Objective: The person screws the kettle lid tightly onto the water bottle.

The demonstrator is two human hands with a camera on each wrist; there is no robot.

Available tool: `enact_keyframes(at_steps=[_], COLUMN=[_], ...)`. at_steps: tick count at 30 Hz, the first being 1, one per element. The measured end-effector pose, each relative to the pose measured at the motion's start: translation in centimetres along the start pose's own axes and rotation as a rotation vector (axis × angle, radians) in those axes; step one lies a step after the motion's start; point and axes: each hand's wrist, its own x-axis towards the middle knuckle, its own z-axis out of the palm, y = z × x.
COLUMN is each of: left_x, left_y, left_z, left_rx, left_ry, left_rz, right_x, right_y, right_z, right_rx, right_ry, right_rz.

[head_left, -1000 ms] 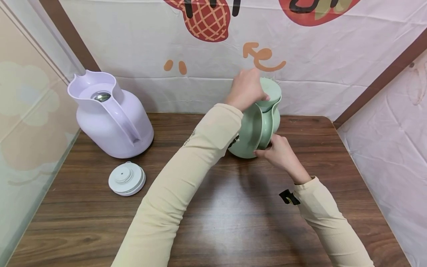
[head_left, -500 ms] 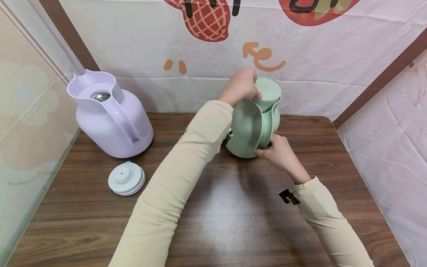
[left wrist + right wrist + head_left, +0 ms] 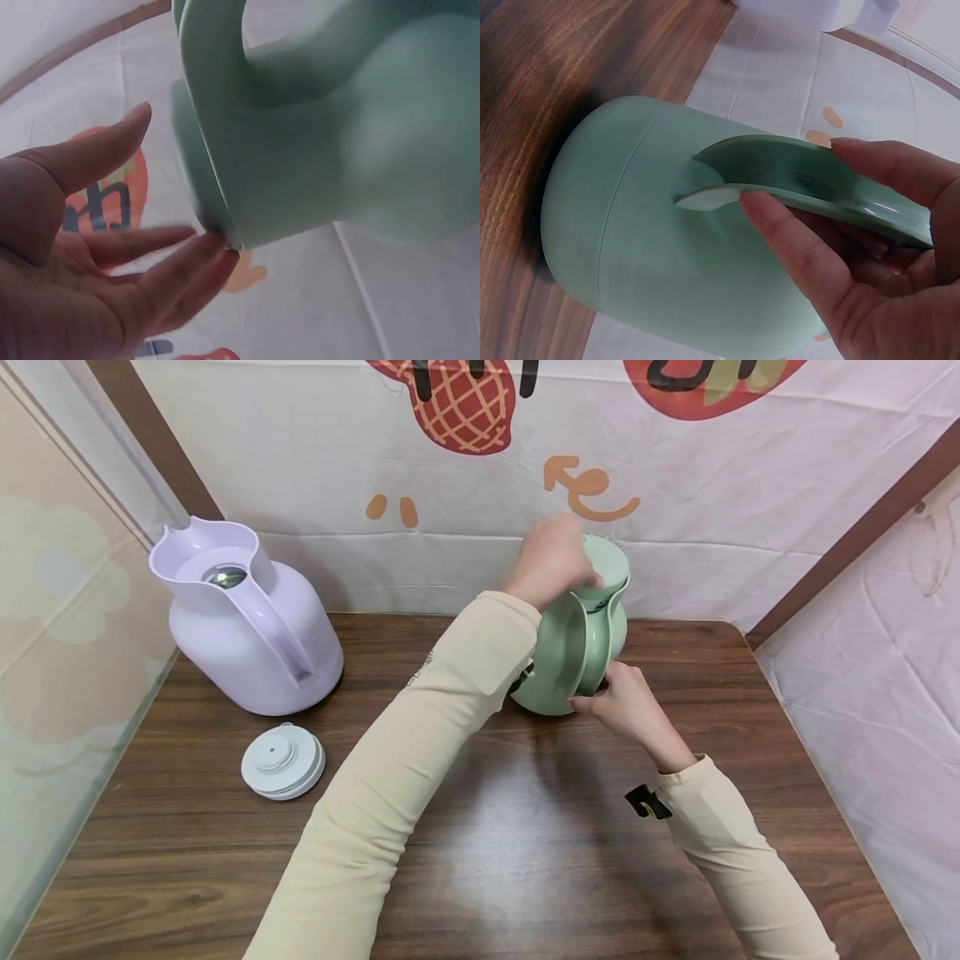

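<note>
A green thermos jug (image 3: 551, 652) stands upright at the back of the table, its round green lid (image 3: 609, 564) seated in the top. At the lid's left side is my left hand (image 3: 551, 560). In the left wrist view, the fingertips of that hand (image 3: 112, 285) touch the lower edge of the lid (image 3: 189, 150), while the thumb stands apart from it. My right hand (image 3: 630, 706) grips the lower part of the jug's handle (image 3: 780, 161), thumb on one side and fingers on the other. The left forearm covers some of the jug in the head view.
At the back left stands a lilac thermos jug (image 3: 262, 635) with its mouth uncovered. A white round stopper (image 3: 283, 762) lies on the wooden table (image 3: 495, 860) in front of it. Printed cloth (image 3: 300, 452) hangs behind the table, with more cloth on both sides.
My left hand drew back to the left about half a second ago, then came back right against the lid. The right hand and the green jug have stayed in place.
</note>
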Motion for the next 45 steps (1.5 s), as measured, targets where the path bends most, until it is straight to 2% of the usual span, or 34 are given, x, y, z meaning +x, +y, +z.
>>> enact_keyframes(at_steps=[5, 13, 23, 30, 35, 38, 42, 45], left_x=[-0.1, 0.2, 0.9, 1.2, 1.1, 0.9, 0.6, 0.3], left_y=[0.4, -0.1, -1.3, -1.5, -1.6, -1.5, -1.1, -0.7], left_z=[0.4, 0.6, 0.2, 0.0, 0.0, 0.0, 0.1, 0.3], left_rx=[0.048, 0.015, -0.057, -0.123, -0.13, -0.121, -0.092, -0.077], left_ry=[0.031, 0.067, 0.008, -0.037, -0.032, -0.027, -0.018, 0.004], left_rz=[0.006, 0.016, -0.008, -0.042, -0.041, -0.018, 0.017, 0.013], right_x=[0.0, 0.0, 0.0, 0.0, 0.0, 0.0, 0.0, 0.0], right_y=[0.0, 0.0, -0.1, -0.1, -0.1, -0.1, 0.0, 0.0], right_z=[0.0, -0.1, 0.0, -0.1, -0.1, -0.1, 0.0, 0.0], right_rx=[-0.001, -0.015, -0.025, -0.022, -0.016, -0.011, -0.008, -0.01], right_ry=[0.004, 0.016, 0.02, 0.015, 0.012, 0.011, 0.01, 0.011], right_rz=[-0.003, -0.01, -0.018, -0.013, -0.003, -0.002, -0.008, -0.012])
